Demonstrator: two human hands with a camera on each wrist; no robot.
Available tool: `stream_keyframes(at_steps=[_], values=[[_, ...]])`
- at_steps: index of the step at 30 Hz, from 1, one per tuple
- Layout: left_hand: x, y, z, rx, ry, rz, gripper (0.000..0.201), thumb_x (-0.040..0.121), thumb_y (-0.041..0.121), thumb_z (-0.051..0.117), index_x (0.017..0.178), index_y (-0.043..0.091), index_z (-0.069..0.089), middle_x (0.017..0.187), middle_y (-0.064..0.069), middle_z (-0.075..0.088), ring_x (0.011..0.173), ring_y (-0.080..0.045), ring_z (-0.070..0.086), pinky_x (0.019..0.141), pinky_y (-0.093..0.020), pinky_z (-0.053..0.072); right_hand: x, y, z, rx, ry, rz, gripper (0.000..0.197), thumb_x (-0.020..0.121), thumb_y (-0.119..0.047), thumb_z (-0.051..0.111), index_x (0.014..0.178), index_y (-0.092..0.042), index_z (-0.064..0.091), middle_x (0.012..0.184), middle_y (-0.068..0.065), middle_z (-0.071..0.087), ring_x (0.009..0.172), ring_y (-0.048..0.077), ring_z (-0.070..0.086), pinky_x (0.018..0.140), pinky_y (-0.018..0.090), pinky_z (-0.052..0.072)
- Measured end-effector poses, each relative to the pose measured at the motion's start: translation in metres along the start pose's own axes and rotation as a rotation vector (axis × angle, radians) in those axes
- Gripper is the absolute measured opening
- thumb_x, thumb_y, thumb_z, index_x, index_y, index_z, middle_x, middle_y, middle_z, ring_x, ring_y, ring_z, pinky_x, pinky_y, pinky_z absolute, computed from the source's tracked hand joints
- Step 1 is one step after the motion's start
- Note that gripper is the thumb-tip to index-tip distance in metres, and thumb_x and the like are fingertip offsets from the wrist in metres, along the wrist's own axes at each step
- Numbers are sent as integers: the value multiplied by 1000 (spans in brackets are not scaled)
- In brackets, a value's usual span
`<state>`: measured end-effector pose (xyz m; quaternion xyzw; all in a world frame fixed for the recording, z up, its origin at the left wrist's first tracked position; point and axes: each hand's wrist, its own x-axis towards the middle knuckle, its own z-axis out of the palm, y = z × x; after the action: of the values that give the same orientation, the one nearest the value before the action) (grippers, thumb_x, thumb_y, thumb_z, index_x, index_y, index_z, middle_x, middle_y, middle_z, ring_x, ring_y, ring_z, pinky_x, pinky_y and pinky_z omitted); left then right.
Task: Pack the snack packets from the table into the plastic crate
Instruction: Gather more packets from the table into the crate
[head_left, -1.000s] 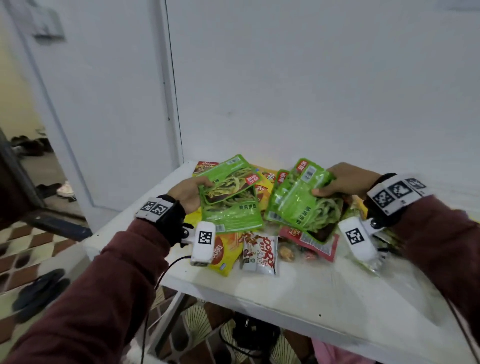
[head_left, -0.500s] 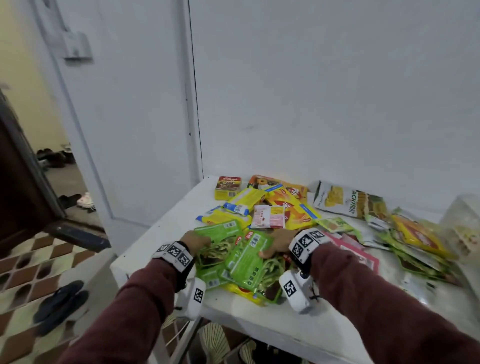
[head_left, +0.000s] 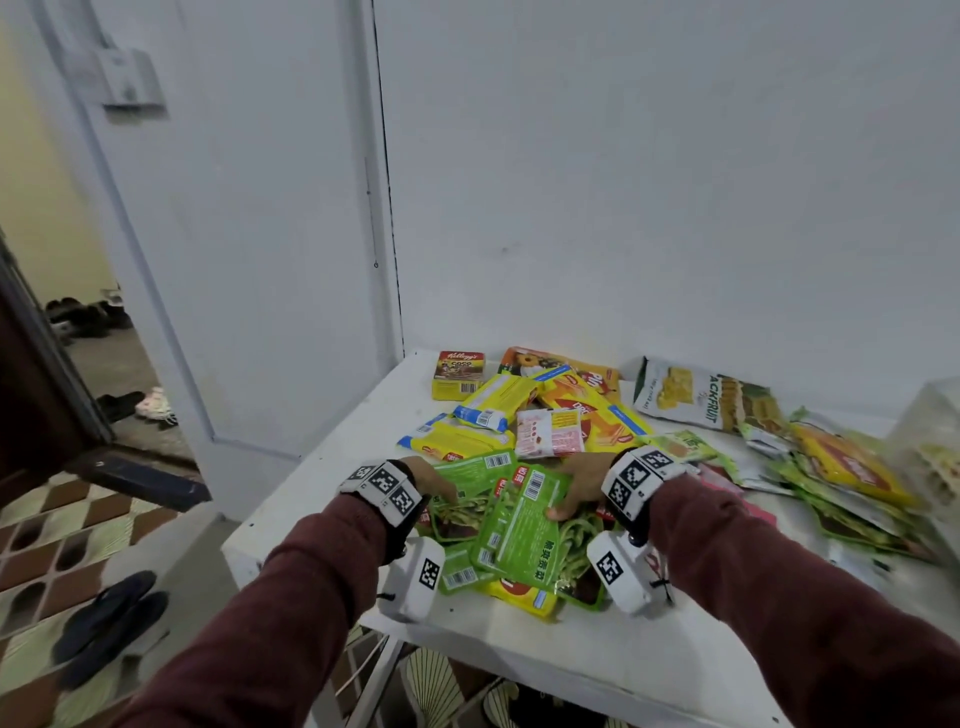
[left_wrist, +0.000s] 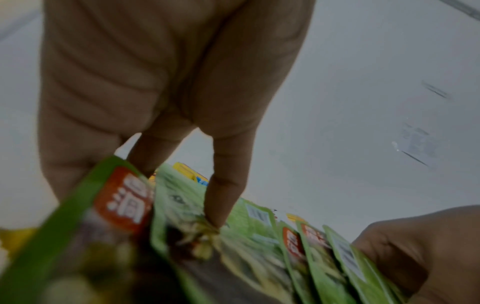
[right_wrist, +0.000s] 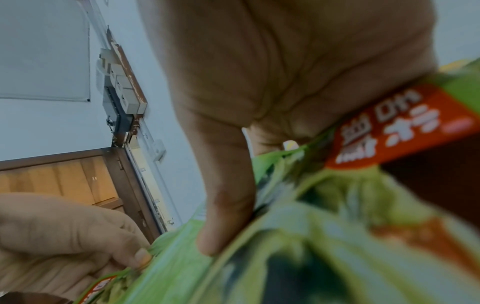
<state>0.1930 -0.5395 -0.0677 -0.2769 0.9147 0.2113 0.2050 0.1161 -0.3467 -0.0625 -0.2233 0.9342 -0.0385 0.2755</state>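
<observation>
Clearly, the white table (head_left: 519, 639) fills the lower right, snack packets (head_left: 587, 410) heaped across it. Left hand (head_left: 434, 483) and right hand (head_left: 579, 480) each pinch fanned green packets (head_left: 524, 535); loosely gripped, some could slip floorward. No crate is visible.

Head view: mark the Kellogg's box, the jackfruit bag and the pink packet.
Kellogg's box (head_left: 460, 375), head view, on its red and yellow top face.
Jackfruit bag (head_left: 701, 397), head view, on the white middle by the lettering.
Pink packet (head_left: 550, 439), head view, on its printed centre.
</observation>
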Motion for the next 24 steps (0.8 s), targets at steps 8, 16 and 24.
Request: stream_keyframes(at_steps=[8,16,24], values=[[-7,0,-11,-26,-35,-29,59,88,44,54,130,3,48,131,-9,52,101,-18,48,71,-24,39,-3,11,-23,0,85,35,60,79,-45,67,121,-3,58,126,9,59,115,25,56,98,34,42],[-15,3,-23,-564,-57,3,20,79,7,69,78,4,49,99,-22,62,82,-28,57,89,-45,50,-17,19,-57,-7,319,80,57,78,-33,72,121,-2,52,127,11,54,115,26,53,93,31,44],[-57,26,-40,86,182,84,24,91,21,56,102,1,60,119,-16,56,111,-24,55,81,-30,48,-42,22,-69,42,457,66,57,73,-31,77,115,2,57,97,12,58,87,20,53,73,27,40]])
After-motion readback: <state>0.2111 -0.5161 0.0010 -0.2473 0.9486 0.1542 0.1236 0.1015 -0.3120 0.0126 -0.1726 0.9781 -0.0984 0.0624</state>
